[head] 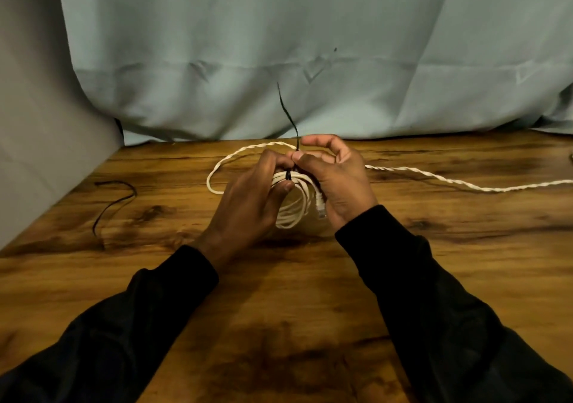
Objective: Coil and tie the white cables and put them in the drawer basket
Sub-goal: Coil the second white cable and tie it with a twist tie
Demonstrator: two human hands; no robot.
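A coiled white cable [294,207] hangs between my two hands above the wooden table [279,309]. My left hand [248,204] grips the coil's top left side, thumb pressed against it. A black tie [288,114] is wrapped round the coil's top, its free end sticking straight up. My right hand [338,182] pinches that tie just above the coil; the cable's clear plug [322,207] lies against its palm. A second white cable [449,181], twisted, lies loose on the table behind my hands, running off to the right. No drawer basket is in view.
Another black tie [114,204] lies on the table at the left. A pale blue cloth [279,46] hangs behind the table's far edge, and a grey panel [37,139] borders the left side.
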